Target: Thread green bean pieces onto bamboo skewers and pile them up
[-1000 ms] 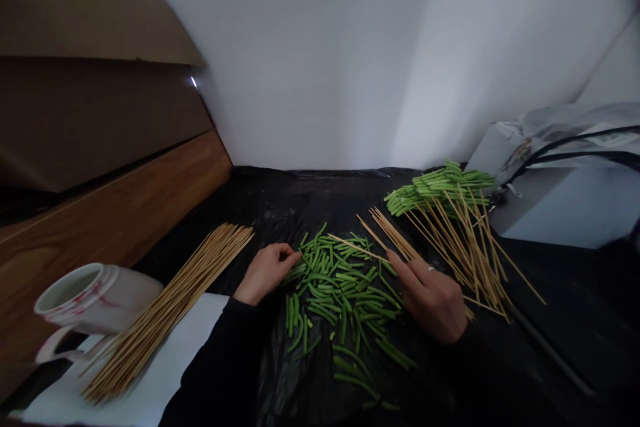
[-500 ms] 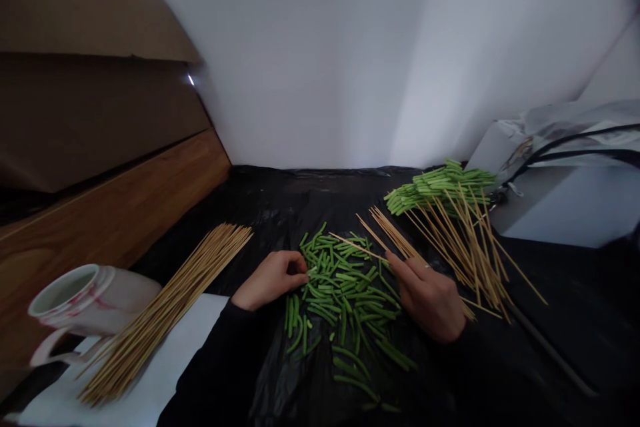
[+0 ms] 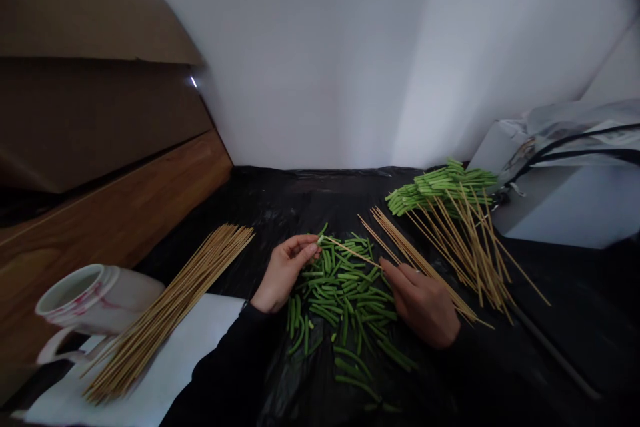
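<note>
1. Green bean piece [image 3: 321, 239], mid-frame: the left hand [image 3: 281, 272] has moved up, its fingers now pinching it at the skewer's tip; piercing can't be told.
2. Right hand [image 3: 426, 305]: fingers grip the skewer [image 3: 353, 253].
3. Bean pile [image 3: 350, 288] below; stacked beans [image 3: 437, 188] right; mug [image 3: 125, 295] lower left.

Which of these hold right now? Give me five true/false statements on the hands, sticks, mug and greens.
1. The right hand holds a thin stick. True.
2. The left hand is empty. False: it pinches a green piece at the stick's tip.
3. The mug is right of both hands. False: it is left of both.
4. The large stick bundle lies partly over the white sheet. True.
5. The stacked greens sit beside the mug. False: far right.
</note>
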The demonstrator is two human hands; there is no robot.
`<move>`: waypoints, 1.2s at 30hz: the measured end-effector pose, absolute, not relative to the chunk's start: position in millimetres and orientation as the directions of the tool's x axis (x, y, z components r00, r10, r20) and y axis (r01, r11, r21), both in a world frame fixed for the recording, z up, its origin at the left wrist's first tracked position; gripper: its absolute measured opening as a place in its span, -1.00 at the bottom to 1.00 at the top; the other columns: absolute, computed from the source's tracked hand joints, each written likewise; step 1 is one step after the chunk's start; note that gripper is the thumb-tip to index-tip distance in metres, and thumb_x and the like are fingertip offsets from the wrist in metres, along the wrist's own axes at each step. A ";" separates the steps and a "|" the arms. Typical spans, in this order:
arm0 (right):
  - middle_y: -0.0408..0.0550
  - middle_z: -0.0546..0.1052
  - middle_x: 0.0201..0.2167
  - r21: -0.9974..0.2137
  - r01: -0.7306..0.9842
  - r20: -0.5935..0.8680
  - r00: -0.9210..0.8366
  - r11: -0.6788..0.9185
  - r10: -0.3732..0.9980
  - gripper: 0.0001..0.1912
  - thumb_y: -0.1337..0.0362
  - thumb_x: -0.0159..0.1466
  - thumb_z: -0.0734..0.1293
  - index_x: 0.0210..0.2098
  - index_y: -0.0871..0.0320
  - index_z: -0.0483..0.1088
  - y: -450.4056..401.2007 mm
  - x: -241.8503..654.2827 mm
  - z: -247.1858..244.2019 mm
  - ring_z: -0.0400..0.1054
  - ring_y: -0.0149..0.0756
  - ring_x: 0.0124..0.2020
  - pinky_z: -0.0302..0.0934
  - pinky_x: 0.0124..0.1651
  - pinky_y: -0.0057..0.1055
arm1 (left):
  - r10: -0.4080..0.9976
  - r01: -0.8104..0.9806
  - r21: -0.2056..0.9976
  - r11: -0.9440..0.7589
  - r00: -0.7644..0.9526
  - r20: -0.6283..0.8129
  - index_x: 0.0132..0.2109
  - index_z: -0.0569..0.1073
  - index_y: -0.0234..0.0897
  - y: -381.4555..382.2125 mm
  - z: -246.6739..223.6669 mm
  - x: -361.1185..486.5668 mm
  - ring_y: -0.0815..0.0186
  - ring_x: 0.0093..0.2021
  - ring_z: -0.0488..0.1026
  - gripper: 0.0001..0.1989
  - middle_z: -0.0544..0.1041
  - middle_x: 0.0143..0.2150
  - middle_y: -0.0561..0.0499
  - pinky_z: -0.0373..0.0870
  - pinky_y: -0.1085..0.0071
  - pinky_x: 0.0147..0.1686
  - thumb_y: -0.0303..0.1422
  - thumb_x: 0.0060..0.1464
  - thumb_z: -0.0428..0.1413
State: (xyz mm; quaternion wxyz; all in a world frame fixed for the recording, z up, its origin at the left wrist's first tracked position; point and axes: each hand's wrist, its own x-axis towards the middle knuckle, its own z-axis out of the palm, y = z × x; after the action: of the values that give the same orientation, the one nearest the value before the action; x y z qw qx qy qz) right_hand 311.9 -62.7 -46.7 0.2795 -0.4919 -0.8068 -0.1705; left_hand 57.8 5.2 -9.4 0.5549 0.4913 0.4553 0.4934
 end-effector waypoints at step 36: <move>-0.12 0.40 -0.43 0.128 0.886 0.526 -0.442 0.446 0.727 -0.49 0.59 0.14 0.14 0.07 0.24 0.29 -63.8 311.0 -28.7 0.26 -0.39 -0.48 0.05 -0.42 -0.40 | 0.954 -0.449 0.852 0.270 0.243 -0.175 -0.01 0.50 -0.27 -4.0 -19.3 71.1 0.36 -0.17 0.52 -0.63 0.55 -0.19 -0.05 0.42 0.49 -0.14 -0.40 -0.02 0.26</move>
State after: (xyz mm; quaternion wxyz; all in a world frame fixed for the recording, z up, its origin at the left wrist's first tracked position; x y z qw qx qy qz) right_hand 311.0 -63.8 -28.7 0.2019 -0.4880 -0.8260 -0.1970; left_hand 71.1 -4.0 -19.3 0.7083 0.3460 0.3651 0.4953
